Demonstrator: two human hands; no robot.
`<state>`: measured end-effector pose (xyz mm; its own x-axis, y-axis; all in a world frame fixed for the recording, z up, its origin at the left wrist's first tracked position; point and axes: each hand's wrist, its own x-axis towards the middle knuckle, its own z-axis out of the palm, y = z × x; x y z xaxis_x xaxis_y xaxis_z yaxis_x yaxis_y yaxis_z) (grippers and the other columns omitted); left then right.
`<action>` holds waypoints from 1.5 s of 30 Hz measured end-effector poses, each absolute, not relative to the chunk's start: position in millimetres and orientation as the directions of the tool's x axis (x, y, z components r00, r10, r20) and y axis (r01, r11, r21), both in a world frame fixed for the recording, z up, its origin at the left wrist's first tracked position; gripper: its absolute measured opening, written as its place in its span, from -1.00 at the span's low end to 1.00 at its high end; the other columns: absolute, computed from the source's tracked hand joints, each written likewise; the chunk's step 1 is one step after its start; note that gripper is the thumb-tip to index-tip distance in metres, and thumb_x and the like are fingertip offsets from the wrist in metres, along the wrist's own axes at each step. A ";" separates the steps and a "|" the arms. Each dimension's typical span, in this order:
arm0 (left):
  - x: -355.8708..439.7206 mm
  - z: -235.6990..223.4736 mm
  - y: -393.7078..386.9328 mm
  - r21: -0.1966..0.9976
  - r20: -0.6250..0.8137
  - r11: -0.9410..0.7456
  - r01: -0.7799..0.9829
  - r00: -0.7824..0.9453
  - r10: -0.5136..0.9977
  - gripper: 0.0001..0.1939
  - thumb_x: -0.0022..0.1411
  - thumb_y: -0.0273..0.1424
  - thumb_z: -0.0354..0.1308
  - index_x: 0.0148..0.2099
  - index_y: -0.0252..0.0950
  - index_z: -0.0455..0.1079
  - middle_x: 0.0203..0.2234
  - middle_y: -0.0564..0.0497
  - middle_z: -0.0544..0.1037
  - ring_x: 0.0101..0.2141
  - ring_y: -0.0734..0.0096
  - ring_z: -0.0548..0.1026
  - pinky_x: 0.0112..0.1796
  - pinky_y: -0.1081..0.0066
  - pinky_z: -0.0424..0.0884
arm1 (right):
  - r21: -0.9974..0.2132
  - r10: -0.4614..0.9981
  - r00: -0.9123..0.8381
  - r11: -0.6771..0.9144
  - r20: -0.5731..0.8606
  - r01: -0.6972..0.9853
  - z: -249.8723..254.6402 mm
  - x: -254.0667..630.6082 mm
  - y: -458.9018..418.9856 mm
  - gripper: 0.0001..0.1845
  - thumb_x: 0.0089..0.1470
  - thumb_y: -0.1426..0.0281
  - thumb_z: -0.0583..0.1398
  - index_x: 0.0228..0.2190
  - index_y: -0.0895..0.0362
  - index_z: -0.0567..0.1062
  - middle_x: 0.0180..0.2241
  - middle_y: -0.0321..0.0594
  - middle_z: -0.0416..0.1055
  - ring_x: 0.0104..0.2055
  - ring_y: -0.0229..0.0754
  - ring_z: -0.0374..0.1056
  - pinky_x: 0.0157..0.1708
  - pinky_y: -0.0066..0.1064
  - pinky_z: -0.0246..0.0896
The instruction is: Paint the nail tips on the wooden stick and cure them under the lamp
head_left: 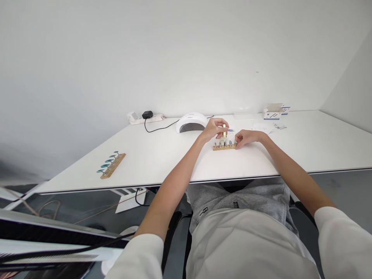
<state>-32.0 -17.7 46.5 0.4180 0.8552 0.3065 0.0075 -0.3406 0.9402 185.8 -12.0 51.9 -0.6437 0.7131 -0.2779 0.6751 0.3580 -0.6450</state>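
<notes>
A small wooden strip (223, 147) with several metal pegs and clear nail tips lies on the white table (162, 162) in front of me. My left hand (214, 128) is closed around a small gold-capped bottle (224, 131) just above the strip. My right hand (245, 138) rests at the strip's right end, fingers curled and pinching it there.
A white nail lamp (192, 122) stands behind the strip. A power strip with a black plug (147, 116) lies at the back left. A second wooden strip with teal nail tips (112, 165) sits far left. Small boxes (276, 111) and papers (263, 128) are at the back right.
</notes>
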 end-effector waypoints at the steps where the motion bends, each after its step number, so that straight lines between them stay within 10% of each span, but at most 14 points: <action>1: -31.6 46.2 -17.7 0.939 0.307 -0.343 0.013 0.414 0.857 -0.77 -0.06 -0.42 0.36 -0.37 -0.38 0.40 -0.68 0.06 0.44 -0.77 0.66 0.24 -0.70 0.52 0.12 | -0.644 0.715 -0.642 0.356 -0.279 0.677 52.0 185.9 -12.2 -0.52 -0.42 0.05 0.41 -0.55 0.11 0.40 -0.48 -0.29 0.36 -0.39 -0.21 0.21 -0.37 -0.36 0.05; 45: -27.8 45.6 -19.3 0.911 0.385 -0.410 0.034 0.281 0.879 -0.81 -0.07 -0.43 0.33 -0.40 -0.36 0.40 -0.64 0.07 0.44 -0.78 0.69 0.20 -0.71 0.52 0.06 | -0.630 0.722 -0.635 0.363 -0.275 0.686 54.1 184.5 -14.1 -0.52 -0.45 0.05 0.41 -0.55 0.10 0.43 -0.51 -0.29 0.35 -0.41 -0.20 0.22 -0.38 -0.35 0.04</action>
<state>-27.8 -19.3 45.6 0.2814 0.8790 0.3849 0.0341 -0.4101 0.9114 184.5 -14.1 54.1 -0.6345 0.7222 -0.2753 0.6864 0.3629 -0.6302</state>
